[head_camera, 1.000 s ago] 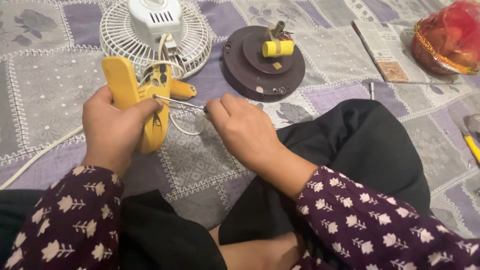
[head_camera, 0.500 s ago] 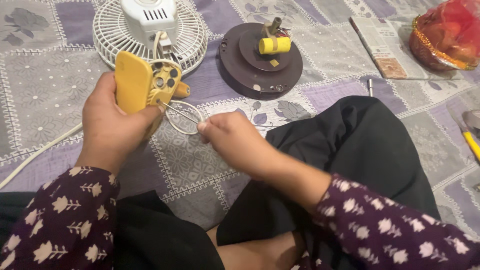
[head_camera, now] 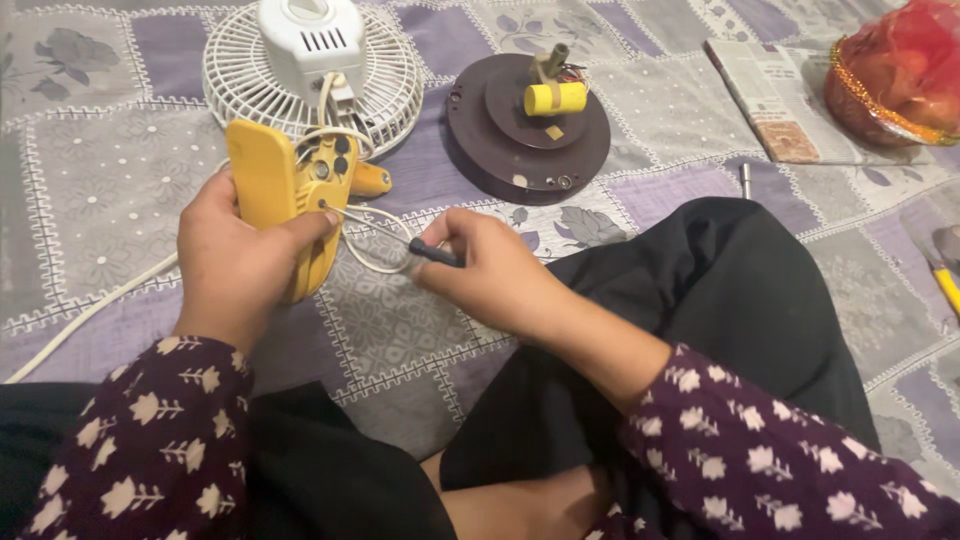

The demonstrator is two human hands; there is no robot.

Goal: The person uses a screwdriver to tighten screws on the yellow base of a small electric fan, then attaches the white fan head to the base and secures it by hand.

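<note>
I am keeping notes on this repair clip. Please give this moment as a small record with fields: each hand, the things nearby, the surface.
left hand: holds yellow clamp, upright
right hand: holds screwdriver, tip at the clamp's inner side
behind clamp: white fan, face down, white cord leading off left
right of fan: round brown base with yellow roll on top
surface: patchwork bedspread

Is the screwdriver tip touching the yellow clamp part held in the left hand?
Touching. The head view shows the screwdriver shaft ending on the yellow clamp part, no gap visible, beside the left hand thumb.
</note>
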